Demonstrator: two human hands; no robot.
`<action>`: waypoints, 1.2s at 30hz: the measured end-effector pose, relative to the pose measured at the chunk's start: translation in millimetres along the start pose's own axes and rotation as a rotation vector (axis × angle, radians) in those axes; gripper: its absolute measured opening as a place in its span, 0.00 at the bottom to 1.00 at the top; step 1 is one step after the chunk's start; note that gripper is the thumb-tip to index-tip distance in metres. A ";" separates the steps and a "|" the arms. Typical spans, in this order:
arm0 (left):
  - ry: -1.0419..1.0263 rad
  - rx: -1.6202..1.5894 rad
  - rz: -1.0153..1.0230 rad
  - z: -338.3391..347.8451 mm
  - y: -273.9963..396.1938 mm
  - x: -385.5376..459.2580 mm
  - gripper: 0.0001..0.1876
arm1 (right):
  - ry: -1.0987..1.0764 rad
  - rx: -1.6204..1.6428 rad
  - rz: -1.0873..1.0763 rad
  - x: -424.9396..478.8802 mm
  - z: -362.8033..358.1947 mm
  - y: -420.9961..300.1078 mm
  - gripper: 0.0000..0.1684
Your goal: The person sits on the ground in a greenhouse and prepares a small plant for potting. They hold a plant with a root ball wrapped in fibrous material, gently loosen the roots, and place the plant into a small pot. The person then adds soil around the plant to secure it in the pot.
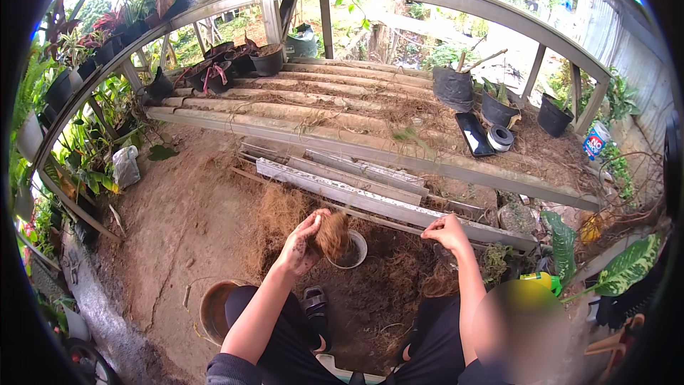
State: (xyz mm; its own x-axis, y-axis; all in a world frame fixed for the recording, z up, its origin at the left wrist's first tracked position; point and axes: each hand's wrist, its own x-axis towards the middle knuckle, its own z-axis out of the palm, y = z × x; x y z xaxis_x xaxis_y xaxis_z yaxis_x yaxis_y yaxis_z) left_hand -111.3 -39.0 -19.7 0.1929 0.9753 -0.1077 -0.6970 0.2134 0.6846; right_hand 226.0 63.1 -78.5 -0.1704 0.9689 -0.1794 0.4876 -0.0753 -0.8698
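Observation:
My left hand, smeared with soil, holds a clump of brown plant fibre, which looks like coconut coir. A blurred green leafy shape shows beyond it; whether it joins the clump is unclear. Below the clump, partly covered by it, a small round pot with a pale rim sits on the dark soil. To the right, apart from the pot, my right hand has thumb and fingertips pinched together. Too little detail shows to tell whether a thin strand lies between them.
Loose fibre covers the ground beside metal beams. A slatted bench bears black pots, a phone and a tape roll. A bucket stands by my left knee, a yellow-green bottle at right.

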 end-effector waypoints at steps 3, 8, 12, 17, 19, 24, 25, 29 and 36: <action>0.146 -0.211 0.048 -18.6 -9.6 8.4 0.15 | -0.033 -0.176 0.005 -12.3 19.3 -17.3 0.07; 0.279 -0.280 0.195 -33.4 -22.4 20.9 0.17 | -0.145 -0.218 -0.289 -47.7 30.0 -53.0 0.10; 0.356 -0.207 0.264 -34.2 -22.9 24.0 0.15 | -0.523 -0.017 -0.453 -67.8 28.8 -82.1 0.07; 0.479 0.231 0.386 -33.5 -45.0 18.1 0.16 | -0.660 0.056 -0.575 -93.3 43.9 -116.3 0.08; 0.557 1.068 0.455 -21.2 -48.1 18.9 0.18 | -0.698 0.004 -0.634 -98.1 45.9 -122.8 0.09; 0.267 1.564 0.627 5.3 -54.7 15.3 0.21 | -0.473 0.100 -0.723 -101.5 42.7 -129.8 0.08; 0.223 1.576 0.617 4.9 -54.0 14.1 0.20 | -0.416 0.075 -0.713 -96.1 36.5 -128.3 0.08; 0.126 1.674 0.665 1.8 -49.4 12.2 0.19 | -0.067 0.125 -0.474 -83.7 10.0 -112.9 0.07; 0.218 1.850 0.830 3.8 -24.0 11.7 0.15 | 0.215 -0.289 -0.321 -67.6 -24.8 -77.8 0.05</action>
State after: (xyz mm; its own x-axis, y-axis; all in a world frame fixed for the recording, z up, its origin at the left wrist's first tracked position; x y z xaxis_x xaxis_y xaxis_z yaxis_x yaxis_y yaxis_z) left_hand -89.6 -33.0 -34.7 0.0961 0.8068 0.5829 0.8629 -0.3594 0.3552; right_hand 220.8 9.3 12.7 -0.1853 0.9614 0.2034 0.6626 0.2751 -0.6967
